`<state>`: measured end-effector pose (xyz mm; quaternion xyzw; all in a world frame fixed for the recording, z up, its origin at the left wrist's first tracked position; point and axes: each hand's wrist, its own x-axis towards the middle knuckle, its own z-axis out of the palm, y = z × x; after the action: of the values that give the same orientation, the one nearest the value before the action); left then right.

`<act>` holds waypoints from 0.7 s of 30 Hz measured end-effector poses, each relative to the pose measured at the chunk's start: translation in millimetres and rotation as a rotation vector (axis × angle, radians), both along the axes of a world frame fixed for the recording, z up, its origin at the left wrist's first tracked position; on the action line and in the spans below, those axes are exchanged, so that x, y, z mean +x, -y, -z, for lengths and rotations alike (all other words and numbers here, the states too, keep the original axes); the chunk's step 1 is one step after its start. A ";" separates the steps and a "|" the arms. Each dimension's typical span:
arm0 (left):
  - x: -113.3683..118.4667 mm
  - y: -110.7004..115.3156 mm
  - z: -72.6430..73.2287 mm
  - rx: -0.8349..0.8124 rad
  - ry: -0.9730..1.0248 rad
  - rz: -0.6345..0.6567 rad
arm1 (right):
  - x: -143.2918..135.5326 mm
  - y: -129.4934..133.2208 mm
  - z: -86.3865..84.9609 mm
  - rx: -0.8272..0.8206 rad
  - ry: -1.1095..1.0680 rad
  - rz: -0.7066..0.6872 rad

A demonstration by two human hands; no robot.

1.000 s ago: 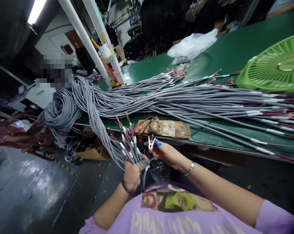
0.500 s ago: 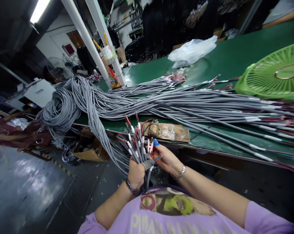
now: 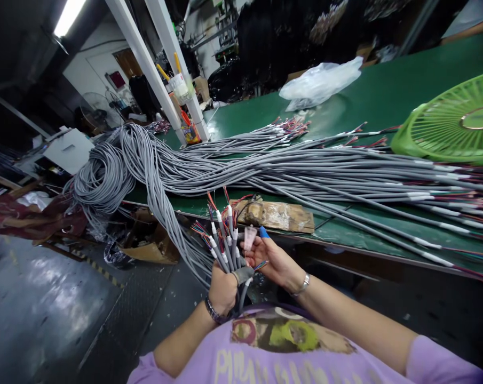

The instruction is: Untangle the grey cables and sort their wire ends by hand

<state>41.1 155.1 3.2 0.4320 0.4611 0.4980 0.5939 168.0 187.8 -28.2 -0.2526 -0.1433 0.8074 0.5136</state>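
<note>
My left hand (image 3: 223, 288) is closed around a bundle of grey cables (image 3: 227, 256), whose white-banded ends and coloured wires fan out above the fist. A grey covering wraps the thumb. Just right of the bundle, my right hand (image 3: 274, 262) has a small pale pink clip (image 3: 250, 237) at its fingers, with a blue covering on one fingertip. One cable end with bare coloured wires (image 3: 261, 265) sticks out between the two hands, close to the right fingers. Whether the right fingers touch those wires is unclear.
Long grey cables (image 3: 305, 173) lie across the green table (image 3: 385, 88), coiled at the left. A wooden block (image 3: 285, 216) sits at the near edge. A green fan (image 3: 449, 122), a clear plastic bag (image 3: 321, 82) and white posts (image 3: 145, 64) stand or lie beyond. A cardboard box (image 3: 151, 245) is below.
The pink clip has turned in my right hand and its fingers have shifted, curling lower beside the bundle. My left hand keeps its hold. The view has shifted slightly.
</note>
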 end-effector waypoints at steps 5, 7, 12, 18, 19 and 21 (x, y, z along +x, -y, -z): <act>-3.7 1.9 -1.1 0.003 -0.006 0.012 | 5.0 1.5 -2.5 0.055 0.075 -0.018; -3.4 0.9 -2.1 -0.014 0.006 0.006 | 5.6 0.8 -2.8 0.087 0.125 0.010; 2.2 -4.7 -8.8 -0.048 0.049 -0.042 | 5.4 -1.6 0.4 0.162 0.254 0.081; 8.1 -12.3 -11.0 -0.032 0.063 -0.008 | 2.7 -5.7 11.4 0.263 0.541 0.314; 8.5 -13.1 -9.9 -0.027 0.062 -0.005 | 1.3 -6.7 13.3 0.257 0.490 0.282; 9.0 -14.1 -7.5 -0.008 0.057 -0.009 | -1.9 -8.7 15.9 0.227 0.323 0.181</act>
<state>50.0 169.2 10.8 0.4131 0.4480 0.5109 0.6063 166.1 196.5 -44.1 -0.3311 -0.2903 0.6857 0.5795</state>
